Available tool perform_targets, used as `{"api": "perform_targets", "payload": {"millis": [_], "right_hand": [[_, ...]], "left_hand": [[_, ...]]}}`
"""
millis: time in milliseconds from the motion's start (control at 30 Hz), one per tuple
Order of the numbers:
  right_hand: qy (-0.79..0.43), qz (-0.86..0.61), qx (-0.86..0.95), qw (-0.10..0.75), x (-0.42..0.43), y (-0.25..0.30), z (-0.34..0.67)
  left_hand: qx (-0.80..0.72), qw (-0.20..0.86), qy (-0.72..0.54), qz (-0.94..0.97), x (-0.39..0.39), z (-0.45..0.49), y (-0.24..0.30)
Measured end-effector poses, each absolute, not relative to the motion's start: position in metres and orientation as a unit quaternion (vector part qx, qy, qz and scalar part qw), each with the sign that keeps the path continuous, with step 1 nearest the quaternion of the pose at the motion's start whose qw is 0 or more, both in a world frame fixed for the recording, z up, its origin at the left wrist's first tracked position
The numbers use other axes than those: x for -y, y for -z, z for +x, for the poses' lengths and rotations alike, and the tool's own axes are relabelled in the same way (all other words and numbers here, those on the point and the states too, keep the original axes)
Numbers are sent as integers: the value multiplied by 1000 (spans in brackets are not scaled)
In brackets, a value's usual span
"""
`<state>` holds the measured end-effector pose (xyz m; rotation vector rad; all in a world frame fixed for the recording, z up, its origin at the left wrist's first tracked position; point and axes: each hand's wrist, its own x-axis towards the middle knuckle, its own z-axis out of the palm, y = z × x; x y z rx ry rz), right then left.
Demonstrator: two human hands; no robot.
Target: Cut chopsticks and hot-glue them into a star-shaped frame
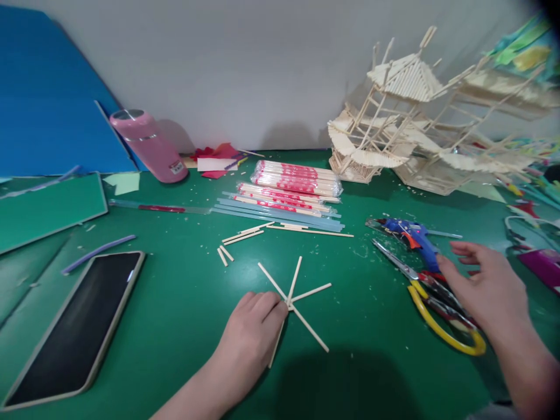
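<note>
Near the middle of the green table, several thin wooden sticks [310, 330] meet at one centre like spokes. My left hand [254, 326] has its fingers closed on a stick at the left side of that centre; the hand covers part of it. On the right, my right hand [492, 286] is held with its fingers apart, close to the handle of a blue hot glue gun [417, 239], and nothing shows in it. Scissors with yellow handles [446, 338] lie below the glue gun, overlapping a dark red-handled tool whose kind I cannot make out.
Short cut sticks [242, 236], glue sticks [280, 217] and wrapped chopstick bundles [295, 178] lie beyond the spokes. A phone [76, 326] lies at left, a pink bottle [151, 146] behind it. Stick-built pavilion models [380, 122] stand at back right.
</note>
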<state>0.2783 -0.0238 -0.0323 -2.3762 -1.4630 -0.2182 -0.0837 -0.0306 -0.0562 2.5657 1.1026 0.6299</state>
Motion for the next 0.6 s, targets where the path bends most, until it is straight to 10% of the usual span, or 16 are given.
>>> {"api": "perform_targets", "payload": {"millis": [600], "right_hand": [[-34,-852,520,43,-1,46,314]], "left_hand": [[-505,582,-336,542,25,-66,12]]}}
